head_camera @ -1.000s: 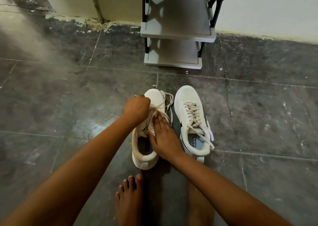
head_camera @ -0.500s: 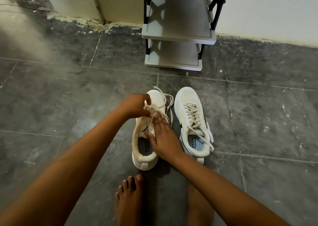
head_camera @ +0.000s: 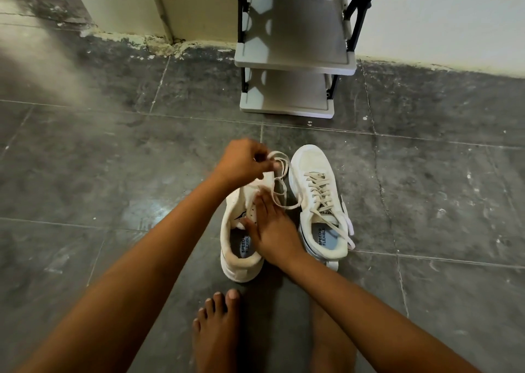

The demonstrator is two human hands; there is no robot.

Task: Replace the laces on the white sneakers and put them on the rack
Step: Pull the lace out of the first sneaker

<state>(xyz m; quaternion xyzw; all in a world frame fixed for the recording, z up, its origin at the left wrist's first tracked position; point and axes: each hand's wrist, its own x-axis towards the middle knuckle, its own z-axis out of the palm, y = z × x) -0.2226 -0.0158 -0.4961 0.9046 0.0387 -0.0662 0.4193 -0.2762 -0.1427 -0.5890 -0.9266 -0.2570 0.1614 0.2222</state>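
While the left white sneaker (head_camera: 241,247) is being kept flat on the dark tiled floor (head_camera: 113,173), its cream lace (head_camera: 279,179) is being pinched near the toe by the left hand (head_camera: 241,163). That hand's fingers are being curled tight round the lace, and loose loops of it are being let hang over the front of the shoe. The right hand (head_camera: 272,230) is being laid on the middle of the same sneaker, with its fingers being kept almost straight and pressed down on the tongue; nothing is being gripped by it. Much of that shoe's front and lace holes is being hidden by the two hands, so how far it is laced cannot be told.

Just beside it, on the right, the other white sneaker (head_camera: 321,202) is being left alone on the floor. It is being shown fully laced, with its lace ends being left to trail over its side.

Past both shoes, a grey shoe rack (head_camera: 295,63) with black posts is being kept against the pale wall (head_camera: 454,17), well apart from the sneakers, and bare floor is being left between them. Two bare feet (head_camera: 218,330) are being rested on the tiles close behind the shoes, partly covered by the forearms.
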